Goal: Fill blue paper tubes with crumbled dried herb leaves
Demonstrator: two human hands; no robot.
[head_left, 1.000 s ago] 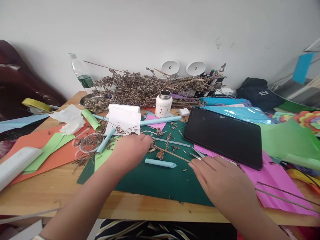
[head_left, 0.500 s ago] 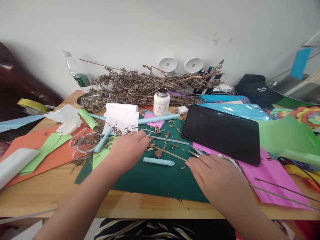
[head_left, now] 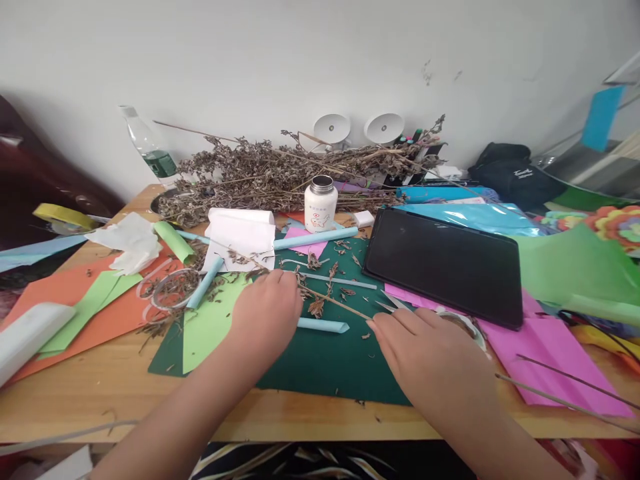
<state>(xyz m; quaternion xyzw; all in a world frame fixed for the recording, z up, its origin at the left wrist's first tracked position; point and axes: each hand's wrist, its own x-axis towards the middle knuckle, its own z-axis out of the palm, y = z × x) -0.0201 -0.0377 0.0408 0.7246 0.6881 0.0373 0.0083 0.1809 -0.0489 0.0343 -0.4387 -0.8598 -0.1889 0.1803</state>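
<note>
A dried plant stem (head_left: 340,305) with a few withered leaves runs between my two hands over a green cutting mat (head_left: 320,373). My left hand (head_left: 270,308) is closed around its left part. Thumb and fingers of my right hand (head_left: 420,337) pinch the other end. Scissor blades (head_left: 393,303) show just beyond the right fingers; their handles are hidden under that hand. A rolled pale blue paper tube (head_left: 325,326) lies on the mat, partly behind my left hand. Loose dry leaves (head_left: 316,307) are scattered around the stem.
A heap of dried plants (head_left: 250,173) lies along the wall. An open white bottle (head_left: 321,205) stands in front of it. To the right are a black tablet (head_left: 445,263) and pink paper (head_left: 555,360). A tape ring (head_left: 175,290) and orange paper (head_left: 55,300) lie left.
My left hand has shifted slightly right and down along the stem, covering part of the blue paper tube. The right hand keeps its pinch with little movement.
</note>
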